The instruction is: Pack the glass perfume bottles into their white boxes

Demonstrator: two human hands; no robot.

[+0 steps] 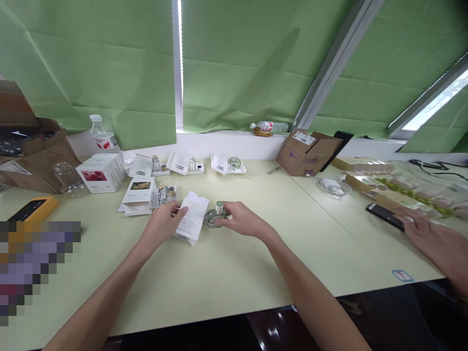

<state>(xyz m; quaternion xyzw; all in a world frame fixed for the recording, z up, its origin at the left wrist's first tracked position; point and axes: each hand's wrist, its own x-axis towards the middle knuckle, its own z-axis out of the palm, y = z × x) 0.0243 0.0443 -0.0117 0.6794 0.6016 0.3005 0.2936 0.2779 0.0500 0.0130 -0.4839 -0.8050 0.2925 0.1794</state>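
Note:
My left hand (164,222) grips the left edge of a flattish white printed carton (193,217), its barcode toward the near end. Just right of it, my right hand (243,219) has its fingers closed around a clear glass perfume bottle (211,219) with a green-topped cap. The bottle is close against the carton's right side, and its lower part is partly covered by my fingers. Beyond my left hand stands another perfume bottle (162,195) in a white tray, beside an opened white box (138,196) with a dark picture on it.
Along the back are more perfume bottles with cartons (235,163), white boxes (100,173) and a brown cardboard box (305,153). A coiled white cable (332,186) lies right. Another person's hand (431,239) rests by a black phone (384,216). A yellow device (34,208) sits left.

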